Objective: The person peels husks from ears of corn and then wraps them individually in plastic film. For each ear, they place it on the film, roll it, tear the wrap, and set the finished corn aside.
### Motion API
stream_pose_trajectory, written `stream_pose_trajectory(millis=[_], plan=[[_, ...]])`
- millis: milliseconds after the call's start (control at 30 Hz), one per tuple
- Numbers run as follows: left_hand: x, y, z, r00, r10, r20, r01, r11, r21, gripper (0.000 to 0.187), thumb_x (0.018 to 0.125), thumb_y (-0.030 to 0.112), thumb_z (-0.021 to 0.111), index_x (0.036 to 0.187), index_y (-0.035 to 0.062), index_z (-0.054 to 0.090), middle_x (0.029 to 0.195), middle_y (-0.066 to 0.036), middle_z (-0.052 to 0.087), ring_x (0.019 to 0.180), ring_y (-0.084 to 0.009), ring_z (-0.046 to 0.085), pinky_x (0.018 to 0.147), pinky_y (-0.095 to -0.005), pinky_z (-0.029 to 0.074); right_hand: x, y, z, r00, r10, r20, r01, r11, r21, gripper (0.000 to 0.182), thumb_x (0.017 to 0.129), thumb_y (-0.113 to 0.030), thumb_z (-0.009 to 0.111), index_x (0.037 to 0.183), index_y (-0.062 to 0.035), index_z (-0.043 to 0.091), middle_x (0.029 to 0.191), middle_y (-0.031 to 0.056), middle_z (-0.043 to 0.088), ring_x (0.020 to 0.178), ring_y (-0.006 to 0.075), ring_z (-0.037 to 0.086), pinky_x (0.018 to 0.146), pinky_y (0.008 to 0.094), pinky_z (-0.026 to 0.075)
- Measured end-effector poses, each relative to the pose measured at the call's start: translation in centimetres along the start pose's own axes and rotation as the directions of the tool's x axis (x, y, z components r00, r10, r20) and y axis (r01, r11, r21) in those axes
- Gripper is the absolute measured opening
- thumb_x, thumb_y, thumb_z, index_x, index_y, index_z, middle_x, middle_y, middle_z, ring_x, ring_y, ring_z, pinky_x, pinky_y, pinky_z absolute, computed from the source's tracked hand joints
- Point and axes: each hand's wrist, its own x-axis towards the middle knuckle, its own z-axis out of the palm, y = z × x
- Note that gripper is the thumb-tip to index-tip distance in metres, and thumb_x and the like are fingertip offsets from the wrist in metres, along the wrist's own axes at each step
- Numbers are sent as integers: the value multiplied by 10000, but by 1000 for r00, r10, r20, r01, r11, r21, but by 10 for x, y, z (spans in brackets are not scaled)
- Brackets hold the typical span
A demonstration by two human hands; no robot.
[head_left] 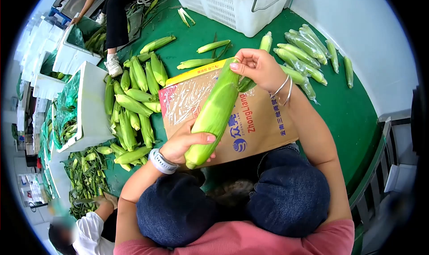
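Observation:
An ear of corn in green husk (215, 107) is held at a slant above a flat cardboard box (263, 121). My left hand (187, 142) wraps round its lower part, thumb across the husk. At the upper end my right hand (259, 67) pinches the husk tip between thumb and fingers. A strip of green husk hangs off to the right, just below my right hand. Clear plastic film (187, 101) lies on the box, with a yellow strip along its back edge.
Husked corn ears (134, 101) are piled left of the box. Plastic-wrapped ears (304, 54) lie at the right. A white crate (228, 9) stands behind. White foam boxes (96, 107) line the left, near two other people (117, 20).

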Motion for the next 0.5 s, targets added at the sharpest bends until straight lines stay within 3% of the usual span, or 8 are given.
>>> stream_pose_trajectory(millis=[67,100,167,200,267,333,433,500], plan=[[0,-1,-2,996,81,-47,-80,996,38,467,760,126,626,1161,5,419,849,-145,569,627,-247,617,533,-338,534,-11,-19,12,978,-76,-195,14,953,-304,151,827,-129,646,768,-20,561,611,-51,459,526,3,392,468,193,312],[0,2,-2,995,88,-52,-86,995,39,467,760,126,626,1161,5,419,849,-145,569,627,-247,617,533,-338,534,-16,-28,17,978,-83,-189,22,952,-304,151,827,-129,646,768,-20,561,611,-51,459,526,3,392,468,193,312],[0,9,-2,983,103,-153,-120,987,-104,439,783,206,616,1132,-2,448,852,-140,572,612,-253,613,523,-332,525,-27,-40,29,844,-416,-340,227,850,-476,137,801,-109,658,743,-27,564,598,-17,474,499,29,403,448,208,313],[5,9,-11,970,164,-181,-191,972,-140,448,802,275,591,1132,4,456,868,-129,572,626,-255,605,528,-350,515,-33,-45,38,800,-526,-290,298,766,-569,125,771,-105,684,753,-45,575,590,19,482,473,86,435,442,229,332],[3,7,-14,963,181,-200,-239,915,-325,384,822,191,578,1145,34,443,866,-135,569,634,-259,598,531,-354,515,-54,-61,49,711,-699,-75,380,471,-796,159,757,-147,691,752,-38,575,659,39,533,513,173,509,467,278,398],[-1,1,-19,949,264,-172,-312,871,-381,420,822,196,565,1187,36,433,901,-149,578,654,-270,602,544,-370,519,-69,-58,59,529,-839,125,543,221,-810,160,740,-146,701,789,-35,596,686,20,538,543,157,527,474,277,417],[-6,-6,-28,897,387,-214,-438,838,-325,434,813,143,560,1213,11,450,1040,-162,595,886,-283,622,718,-408,541,-86,-69,72,412,-854,320,772,140,-621,188,700,-117,716,817,-27,600,700,38,531,582,165,556,484,275,455],[-5,-7,-26,852,480,-209,-523,785,-330,429,822,147,566,1213,1,465,1079,-147,591,957,-260,608,804,-371,519,-89,-72,80,362,-872,330,776,86,-624,142,700,-98,702,757,-33,589,709,43,530,646,180,576,561,294,485]])
